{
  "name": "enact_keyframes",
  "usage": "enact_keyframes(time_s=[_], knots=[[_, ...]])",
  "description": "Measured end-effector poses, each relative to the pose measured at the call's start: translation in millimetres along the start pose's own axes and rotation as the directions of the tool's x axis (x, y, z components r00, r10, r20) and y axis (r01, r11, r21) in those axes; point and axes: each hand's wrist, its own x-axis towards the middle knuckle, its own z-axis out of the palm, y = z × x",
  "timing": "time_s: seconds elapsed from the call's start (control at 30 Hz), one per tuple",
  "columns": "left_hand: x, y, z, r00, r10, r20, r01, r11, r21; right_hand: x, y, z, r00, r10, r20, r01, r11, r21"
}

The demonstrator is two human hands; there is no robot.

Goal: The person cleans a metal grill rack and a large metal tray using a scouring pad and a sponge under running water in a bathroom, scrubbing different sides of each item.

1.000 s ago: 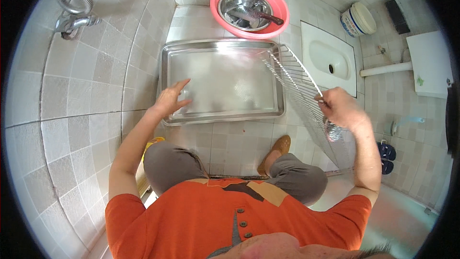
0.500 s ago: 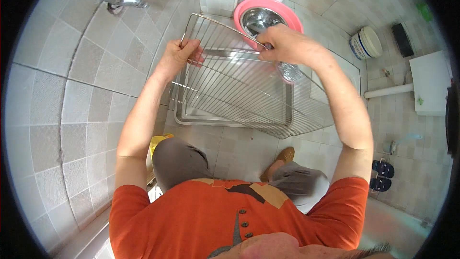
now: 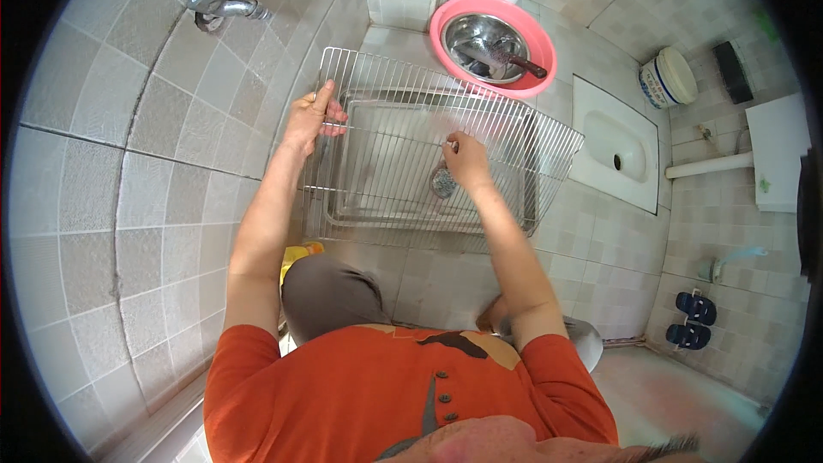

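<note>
A wire rack (image 3: pixel 386 154) spans over a large shallow metal tray (image 3: pixel 531 214) on the tiled floor. My left hand (image 3: pixel 310 120) is closed around the rack's left edge, thumb on top. Near the rack's middle, my right hand (image 3: pixel 467 161) is closed in a fist. A steel-wool scrubber (image 3: pixel 443 183) shows just below its fingers; the part inside the fist is hidden. The tray's inside is seen through the rack's wires.
Beyond the tray, a pink basin (image 3: pixel 546 34) holds a metal bowl (image 3: pixel 497 26) with a dark-handled scoop (image 3: pixel 529 67). A squat toilet (image 3: pixel 596 133) lies to the right. A white bucket (image 3: pixel 670 77) and dark slippers (image 3: pixel 690 321) are farther right. A tiled wall (image 3: pixel 163 189) closes the left.
My right hand has come from the rack's far edge down toward its middle with the scrubber. The rack's right side has swung away from me, and it lies flatter over the tray.
</note>
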Motion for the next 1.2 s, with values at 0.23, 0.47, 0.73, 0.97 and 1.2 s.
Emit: enact_keyframes(time_s=[0.23,0.47,0.73,0.97,1.2], knots=[[-4,6,3,1.000,0.006,-0.025,-0.006,1.000,-0.002,-8,1,13,0.903,0.162,-0.398,-0.134,0.986,0.097],[-11,23,13,0.998,0.054,-0.018,-0.054,0.998,-0.019,7,13,-8,0.863,0.122,-0.490,-0.073,0.990,0.117],[-14,28,13,0.996,0.081,-0.028,-0.082,0.997,-0.010,6,13,-31,0.849,0.192,-0.492,-0.168,0.981,0.094],[-14,23,24,0.995,0.071,-0.073,-0.073,0.997,-0.022,-2,39,-22,0.840,0.272,-0.469,-0.280,0.958,0.054],[-10,9,19,0.997,0.040,-0.071,-0.041,0.999,-0.012,1,55,-29,0.864,0.367,-0.346,-0.357,0.929,0.093]])
